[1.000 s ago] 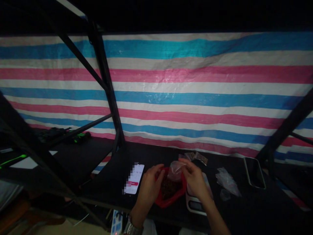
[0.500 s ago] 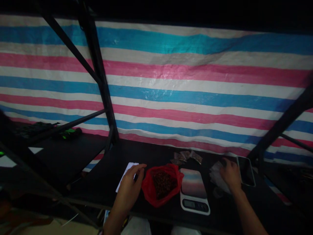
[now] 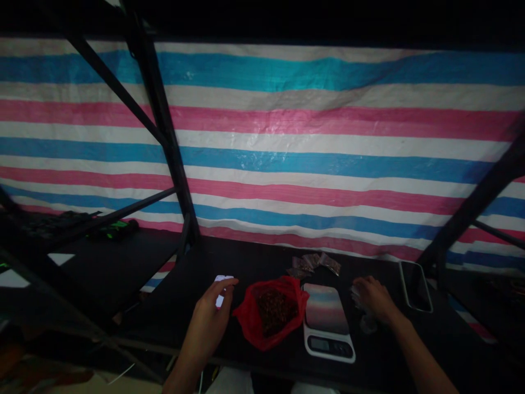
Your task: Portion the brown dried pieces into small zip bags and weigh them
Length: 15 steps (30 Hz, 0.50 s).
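A red plastic bag (image 3: 271, 312) full of dark dried bits lies open on the black shelf (image 3: 254, 262). Just right of it stands a white digital scale (image 3: 327, 322) with nothing on its plate. My left hand (image 3: 209, 320) hovers left of the bag over a lit phone (image 3: 221, 289), fingers loosely stretched, holding nothing. My right hand (image 3: 373, 298) rests right of the scale on a heap of small clear plastic bags (image 3: 357, 293), its fingers curled on them. Small filled packets (image 3: 314, 262) lie behind the scale.
A second phone (image 3: 415, 285) lies face up at the right, beside a slanted black strut (image 3: 471, 210). A black upright post (image 3: 164, 137) stands at the left of the shelf. A striped tarpaulin (image 3: 311, 148) closes the back. Dark gear with green accents (image 3: 110, 230) lies on the left shelf.
Both hands let go of the clear bag held over the red bag. The left hand went to the phone; the right hand reached to the heap of clear bags, then drew back a little.
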{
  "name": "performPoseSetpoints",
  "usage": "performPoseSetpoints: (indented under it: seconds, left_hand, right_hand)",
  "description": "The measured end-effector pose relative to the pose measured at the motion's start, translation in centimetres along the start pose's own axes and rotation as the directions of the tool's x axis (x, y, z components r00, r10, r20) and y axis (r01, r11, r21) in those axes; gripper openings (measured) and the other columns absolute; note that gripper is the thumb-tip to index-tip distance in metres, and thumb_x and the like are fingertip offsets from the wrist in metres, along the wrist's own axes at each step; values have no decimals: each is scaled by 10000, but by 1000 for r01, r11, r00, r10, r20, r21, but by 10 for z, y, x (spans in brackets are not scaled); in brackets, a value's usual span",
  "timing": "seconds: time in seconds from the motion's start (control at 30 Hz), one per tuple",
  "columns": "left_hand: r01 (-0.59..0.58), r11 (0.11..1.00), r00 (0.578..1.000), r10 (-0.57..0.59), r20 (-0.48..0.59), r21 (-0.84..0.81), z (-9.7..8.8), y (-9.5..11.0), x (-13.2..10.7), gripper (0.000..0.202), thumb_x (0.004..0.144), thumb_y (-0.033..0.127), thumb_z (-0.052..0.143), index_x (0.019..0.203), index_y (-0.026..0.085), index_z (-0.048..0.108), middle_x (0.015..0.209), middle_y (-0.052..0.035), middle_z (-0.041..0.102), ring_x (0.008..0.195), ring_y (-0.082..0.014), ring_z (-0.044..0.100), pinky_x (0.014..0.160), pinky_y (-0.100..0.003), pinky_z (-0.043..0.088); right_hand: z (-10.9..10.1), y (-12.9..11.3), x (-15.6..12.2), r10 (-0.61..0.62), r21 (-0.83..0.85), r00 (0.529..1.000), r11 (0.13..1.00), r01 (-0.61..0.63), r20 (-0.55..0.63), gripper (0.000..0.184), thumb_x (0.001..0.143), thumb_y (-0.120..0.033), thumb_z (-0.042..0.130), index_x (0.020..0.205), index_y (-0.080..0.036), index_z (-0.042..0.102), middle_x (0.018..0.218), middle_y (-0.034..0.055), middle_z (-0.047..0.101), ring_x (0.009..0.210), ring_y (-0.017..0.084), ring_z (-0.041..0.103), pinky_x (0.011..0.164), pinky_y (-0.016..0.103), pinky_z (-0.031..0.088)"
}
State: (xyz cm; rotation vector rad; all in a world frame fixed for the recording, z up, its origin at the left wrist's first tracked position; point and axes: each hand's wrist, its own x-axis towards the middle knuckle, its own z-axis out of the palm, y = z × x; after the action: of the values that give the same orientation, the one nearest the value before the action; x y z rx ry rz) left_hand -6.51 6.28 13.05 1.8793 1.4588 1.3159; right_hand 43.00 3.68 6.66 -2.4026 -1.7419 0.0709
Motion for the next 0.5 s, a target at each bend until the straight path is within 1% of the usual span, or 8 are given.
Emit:
performPoseSetpoints:
  seconds: [0.1,0.2,0.23,0.3,0.33,0.4,0.47,0.5]
  left_hand:
    - [9,1000,1000,-9,12,-6,3,2,0,352,933,456,525,1022,259,802,1028,-77,831,939,-247,786,901,-387,618]
    - [21,1000,1000,-20,22,-14,5,6,-1,350,954,456,523,1040,261,801,1079,-84,828,999,-256,783,922,-391,610]
    - [19,1000,999,-18,26,-14,6,8,-1,347,959,446,517,1043,262,799,1093,-85,826,1025,-259,779,937,-397,605]
    - [12,1000,999,-12,41,-6,9,14,-4,337,966,410,507,1053,260,796,1110,-87,821,1059,-267,769,962,-413,593]
    - [9,1000,998,-9,56,-2,11,18,-6,332,969,390,501,1051,261,795,1105,-88,818,1060,-271,765,964,-421,589]
    - [-1,1000,995,2,104,-3,15,28,-13,322,982,357,494,1053,267,795,1094,-87,808,1050,-271,754,967,-431,582]
    - [-26,999,986,31,163,-35,21,37,-24,318,996,325,487,1066,280,795,1100,-86,789,1074,-267,735,996,-432,571]
    - [-32,998,987,40,158,-53,25,41,-29,320,999,307,481,1062,281,794,1110,-90,778,1091,-266,726,1008,-431,566]
  right_hand:
    - [-19,-7,18,-20,-15,999,1000,21,45,466,949,-40,459,1218,-244,781,1283,133,754,1203,318,708,967,448,523]
    - [-27,-30,43,-57,-13,997,998,58,51,436,1003,-55,463,1272,-238,752,1379,134,712,1290,329,663,1047,511,512]
    - [-26,-41,51,-77,-6,996,997,77,52,381,1035,-99,487,1286,-237,738,1390,123,705,1303,315,653,1068,510,513]
    - [-20,-62,63,-107,3,993,994,107,54,286,1060,-250,603,1330,-214,690,1403,111,681,1283,292,654,1081,515,534]
    - [-17,-72,67,-111,4,992,994,111,56,328,1043,-323,662,1347,-199,667,1406,111,666,1252,289,662,1059,524,557]
    - [-11,-87,70,-102,6,993,995,101,59,397,1018,-397,711,1351,-189,649,1393,107,657,1197,274,679,1013,513,591]
    - [-11,-96,69,-77,18,996,997,76,50,340,1023,-360,704,1308,-178,672,1335,109,689,1161,271,697,999,505,597]
    - [-13,-99,66,-64,30,997,998,63,39,298,1026,-315,690,1282,-163,688,1294,126,714,1149,286,710,1000,520,593]
